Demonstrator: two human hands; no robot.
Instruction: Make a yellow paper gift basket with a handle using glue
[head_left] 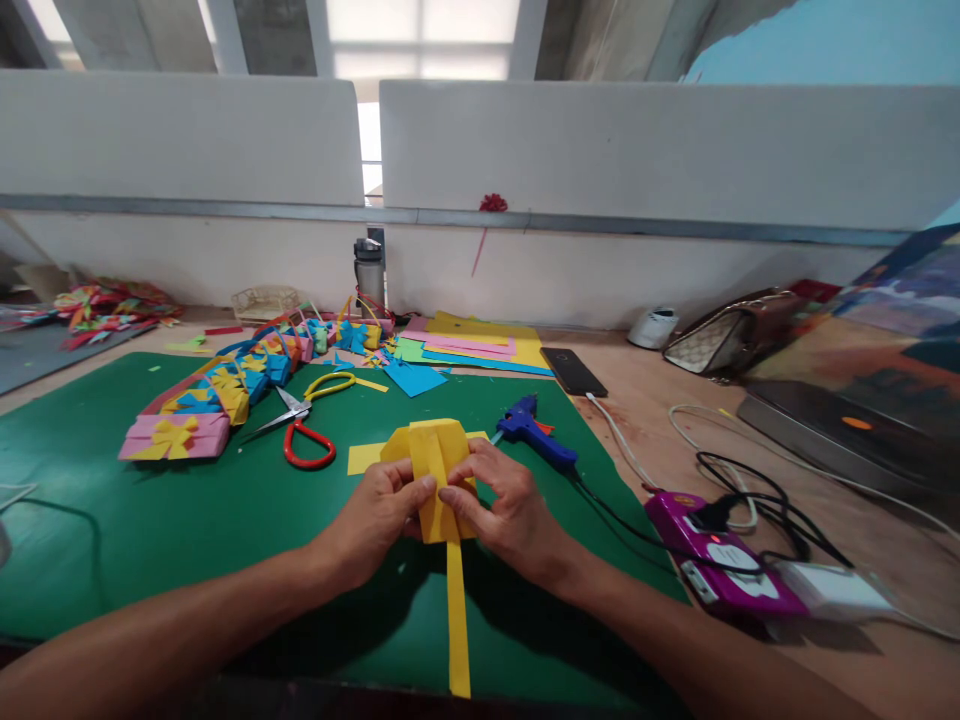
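L hand (pixel 379 515) & R hand (pixel 514 510) both pinch the folded yellow paper (pixel 433 445) w/ a thumb-and-finger grip, over the green mat (pixel 187 525) on the bench (pixel 626 385). A long yellow strip (pixel 457 630) pokes out the near end; blue glue gun (pixel 536 435) lies nr R hand.

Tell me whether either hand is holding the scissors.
No, the scissors lie on the green mat while the left hand and right hand hold yellow paper.

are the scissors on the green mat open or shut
Open. The scissors lie with their blades spread in a V, and the yellow handle and red handle stand apart.
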